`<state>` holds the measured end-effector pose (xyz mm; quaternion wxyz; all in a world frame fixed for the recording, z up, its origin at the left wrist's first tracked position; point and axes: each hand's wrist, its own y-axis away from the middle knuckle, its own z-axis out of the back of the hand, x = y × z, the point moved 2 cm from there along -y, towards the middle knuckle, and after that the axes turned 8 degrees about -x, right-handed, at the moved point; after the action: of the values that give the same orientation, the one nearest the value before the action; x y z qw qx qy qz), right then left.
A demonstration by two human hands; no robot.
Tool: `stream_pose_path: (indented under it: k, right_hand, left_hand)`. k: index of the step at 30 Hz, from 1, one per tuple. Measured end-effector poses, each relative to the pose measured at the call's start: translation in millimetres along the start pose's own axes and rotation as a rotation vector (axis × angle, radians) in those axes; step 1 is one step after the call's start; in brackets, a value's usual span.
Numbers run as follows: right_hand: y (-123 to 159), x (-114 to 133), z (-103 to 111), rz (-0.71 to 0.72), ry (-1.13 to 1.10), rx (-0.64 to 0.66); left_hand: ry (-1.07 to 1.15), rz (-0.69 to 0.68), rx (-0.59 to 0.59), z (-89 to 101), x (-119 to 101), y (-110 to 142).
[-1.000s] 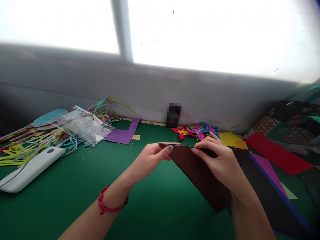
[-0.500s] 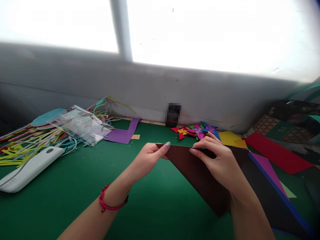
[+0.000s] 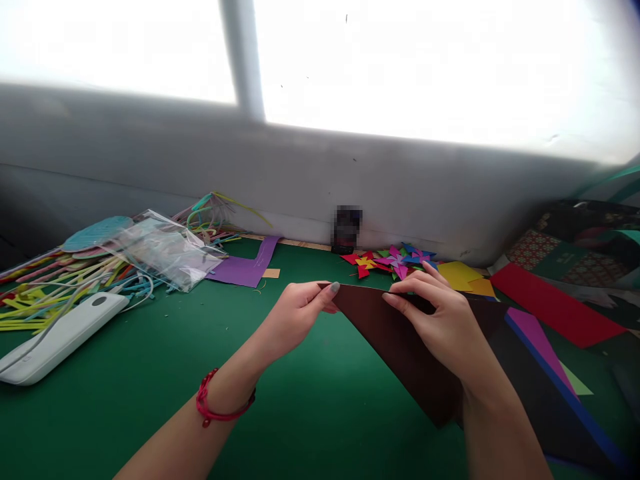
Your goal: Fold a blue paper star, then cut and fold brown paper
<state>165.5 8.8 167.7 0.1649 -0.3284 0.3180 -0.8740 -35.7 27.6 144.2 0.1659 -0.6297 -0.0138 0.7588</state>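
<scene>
A dark brown sheet of paper (image 3: 395, 353) is held up above the green table, its far edge level between my two hands. My left hand (image 3: 303, 310) pinches its left corner, thumb on the near face and fingers behind. Farther right along the same edge, my right hand (image 3: 433, 313) grips the paper between thumb and fingertips. The sheet slants down toward me, and my right hand and forearm cover part of it. Under and beside my right forearm lie a black sheet (image 3: 530, 380) and a blue-edged sheet (image 3: 565, 373).
Colourful folded paper stars (image 3: 395, 260) lie by the wall, beside yellow paper (image 3: 457, 275). A red sheet (image 3: 555, 307) is at right. On the left are a white power strip (image 3: 65, 340), pipe cleaners (image 3: 60, 287), a clear plastic bag (image 3: 165, 250) and purple paper (image 3: 243, 270).
Both hands keep their pinch on the brown paper. My left thumb has slid slightly along the corner, and the sheet has shifted a little; nothing else has visibly moved.
</scene>
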Motion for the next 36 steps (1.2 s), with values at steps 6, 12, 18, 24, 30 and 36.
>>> stream_pose_path:
  k: [6, 12, 18, 24, 30, 36]
  right_hand:
    - [0, 1, 0, -0.001, -0.001, 0.006]
    - [0, 2, 0, 0.005, 0.023, -0.015]
    - [0, 2, -1, 0.018, 0.036, -0.007]
    - [0, 4, -1, 0.019, 0.025, 0.006]
    - [0, 6, -1, 0.024, 0.031, -0.008]
    - [0, 7, -1, 0.028, 0.04, -0.027]
  left_hand:
    - [0.043, 0.046, -0.018, 2.0, 1, -1]
    - [0.133, 0.073, 0.071, -1.8, 1, -1]
    - [0.241, 0.069, 0.143, -18.4, 5, 0]
    - [0.241, 0.074, 0.101, -19.4, 9, -1]
    - [0.246, 0.077, 0.124, -17.6, 6, -1]
    - [0.27, 0.099, 0.16, -19.1, 5, 2]
